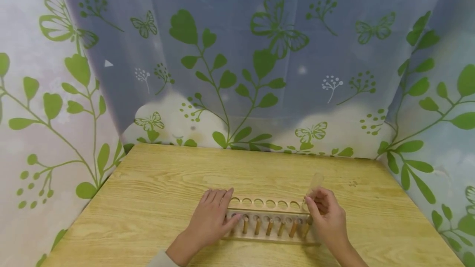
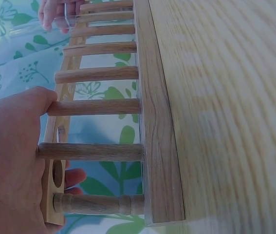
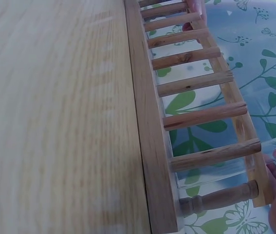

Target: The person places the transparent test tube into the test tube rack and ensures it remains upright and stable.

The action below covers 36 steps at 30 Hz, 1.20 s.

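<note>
A wooden test tube rack (image 1: 271, 239) stands on the table, with a row of round holes along its top board and upright pegs (image 1: 269, 228) in front. At the rack's left end my left hand (image 1: 210, 215) grips the top board; in the left wrist view its thumb lies along the front edge and fingertips show beneath the board. Over the right end, my right hand (image 1: 329, 213) pinches a clear glass test tube (image 1: 317, 179). In the right wrist view the tube (image 3: 220, 171) runs down past the board toward the base, near the end post (image 3: 220, 199); its bottom is hard to make out.
The wood-grain table (image 1: 167, 176) extends around the rack, with small dark marks (image 1: 352, 183) on its surface at the right. A cloth curtain (image 1: 230, 73) printed with leaves and butterflies encloses the back and both sides.
</note>
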Each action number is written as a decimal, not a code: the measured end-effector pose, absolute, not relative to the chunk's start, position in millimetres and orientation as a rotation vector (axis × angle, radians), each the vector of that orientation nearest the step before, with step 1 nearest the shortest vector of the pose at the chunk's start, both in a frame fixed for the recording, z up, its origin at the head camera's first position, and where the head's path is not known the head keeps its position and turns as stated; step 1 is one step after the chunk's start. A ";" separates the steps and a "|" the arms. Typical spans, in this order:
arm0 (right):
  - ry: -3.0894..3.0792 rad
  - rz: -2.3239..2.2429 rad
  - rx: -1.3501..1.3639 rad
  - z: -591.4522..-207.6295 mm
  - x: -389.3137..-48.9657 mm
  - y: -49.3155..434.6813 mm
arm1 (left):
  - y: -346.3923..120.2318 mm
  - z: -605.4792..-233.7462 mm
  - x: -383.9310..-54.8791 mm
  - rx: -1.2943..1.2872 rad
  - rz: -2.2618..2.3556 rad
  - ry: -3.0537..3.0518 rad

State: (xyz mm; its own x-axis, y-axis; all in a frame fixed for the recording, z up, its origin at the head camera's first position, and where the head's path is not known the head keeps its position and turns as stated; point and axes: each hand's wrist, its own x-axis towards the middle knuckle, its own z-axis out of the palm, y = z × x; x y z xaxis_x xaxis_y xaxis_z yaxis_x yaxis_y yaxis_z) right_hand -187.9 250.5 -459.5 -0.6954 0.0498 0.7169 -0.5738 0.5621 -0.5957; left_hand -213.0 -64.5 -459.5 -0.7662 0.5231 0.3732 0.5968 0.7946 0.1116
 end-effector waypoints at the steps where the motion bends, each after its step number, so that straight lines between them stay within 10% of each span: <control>1: -2.092 1.130 0.423 -458.9 -187.8 251.1 | -64.0 -459.2 -212.8 -0.856 -0.318 -2.660; 36: -2.216 1.163 0.380 -459.8 -188.3 273.4 | -78.0 -453.5 -221.6 -0.784 -0.745 -2.734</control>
State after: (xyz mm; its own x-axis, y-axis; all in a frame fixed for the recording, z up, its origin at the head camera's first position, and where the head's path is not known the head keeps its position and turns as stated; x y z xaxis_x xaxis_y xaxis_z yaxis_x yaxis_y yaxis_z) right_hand -188.3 273.4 -459.8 -0.7787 0.0242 0.6270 -0.5022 0.5750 -0.6459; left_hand -221.6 -78.0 -453.5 -0.8392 0.4401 0.3195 0.5414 0.7323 0.4131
